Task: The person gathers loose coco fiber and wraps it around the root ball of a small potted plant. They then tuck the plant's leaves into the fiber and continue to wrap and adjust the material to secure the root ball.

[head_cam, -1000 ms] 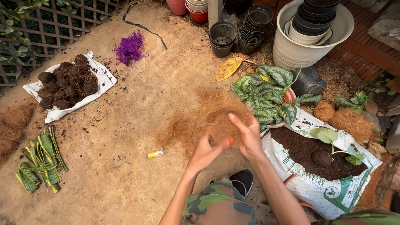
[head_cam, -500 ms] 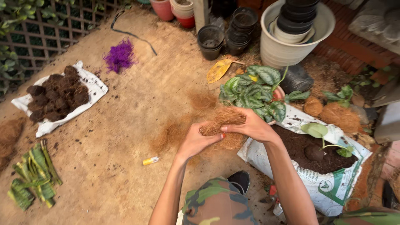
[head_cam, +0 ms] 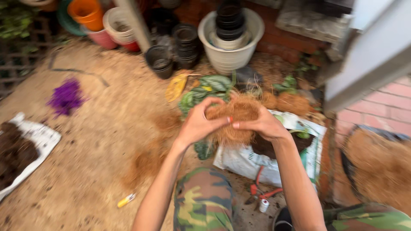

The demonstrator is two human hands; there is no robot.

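A ball of brown fibre (head_cam: pixel 233 117) sits above sandy ground (head_cam: pixel 94 141) outdoors. The left hand (head_cam: pixel 198 124) and right hand (head_cam: pixel 263 125) wrap around it, fingers curled.

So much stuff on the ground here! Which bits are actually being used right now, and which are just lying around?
In use:
- left hand and right hand, both gripping the clump of brown coconut fibre

Lying about:
- open bag of dark soil
- red-handled pruners
- stack of black pots
- white planter
- purple fibre tuft
- small yellow tube
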